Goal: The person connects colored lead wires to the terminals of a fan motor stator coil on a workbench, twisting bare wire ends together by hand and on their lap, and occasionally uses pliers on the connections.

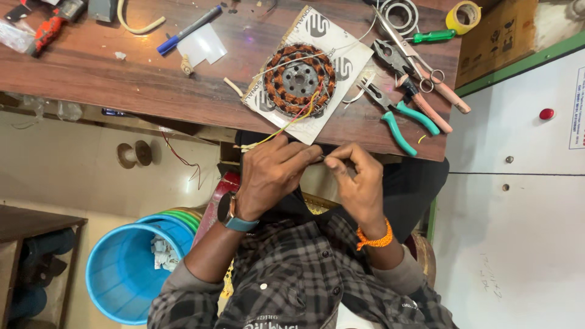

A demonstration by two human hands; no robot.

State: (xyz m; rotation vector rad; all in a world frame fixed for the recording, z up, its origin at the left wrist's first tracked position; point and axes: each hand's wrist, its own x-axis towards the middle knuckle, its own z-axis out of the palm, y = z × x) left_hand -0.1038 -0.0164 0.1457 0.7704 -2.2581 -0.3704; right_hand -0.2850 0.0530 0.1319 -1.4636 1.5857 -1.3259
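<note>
Head view looks down at a person's two hands, which meet just past the near edge of a wooden workbench (pixel 152 85). Left hand (pixel 271 173) is closed, and its fingers pinch a bundle of thin wire leads (pixel 286 126), yellow, red and white. Right hand (pixel 359 180) is also closed, thumb and forefinger pressed narrow on the tip of something very small; what it is cannot be told, as it is hidden between the fingers. Both pinches nearly touch each other.

From the left grip the leads rise away to a round stator (pixel 299 79) with copper-coloured windings, which lies on a white printed card (pixel 350 61) on the bench, well above both grips. To the right of the grips and higher lie pliers with teal handles (pixel 399 119), and beyond them pliers with pink handles (pixel 426 100) and scissors (pixel 405 45). Far to the upper left of the grips lies a blue marker (pixel 189 29). Below the left grip, by the wrist with a watch (pixel 231 213), stands a blue bucket (pixel 122 274).
</note>
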